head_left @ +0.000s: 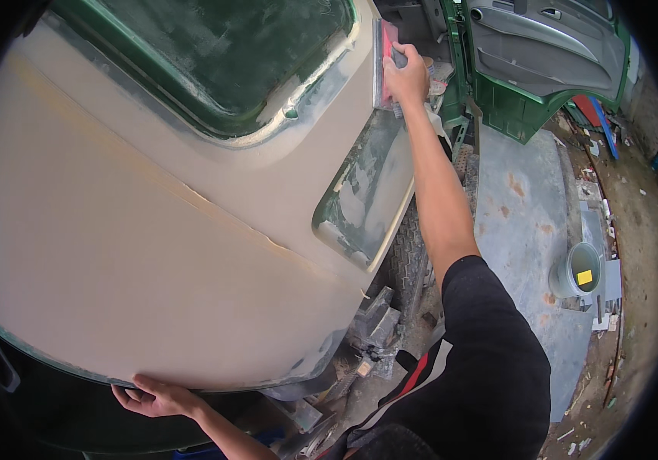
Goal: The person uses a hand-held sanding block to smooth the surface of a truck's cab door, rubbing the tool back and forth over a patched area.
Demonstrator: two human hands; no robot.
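A large curved vehicle body panel (145,268), coated in smooth beige filler or primer, fills the left half of the head view. At its far right edge my right hand (409,77) grips a sanding block (385,61) with a pink-red body, its face against the panel's upright edge. Just nearer than the block lies a recess (359,192) with patchy green and pale paint. Down at the near edge, my left hand (156,397) rests with fingers apart, thumb side touching the rim. Beyond the panel is a dark green recessed area (214,54) bordered by rough filler.
An open green door (505,107) with grey trim stands at the far right. Below it a grey metal sheet (520,230) covers the floor, with a bucket (575,270) holding something yellow. A tyre (407,257) and metal parts (379,318) sit beneath the panel's right side.
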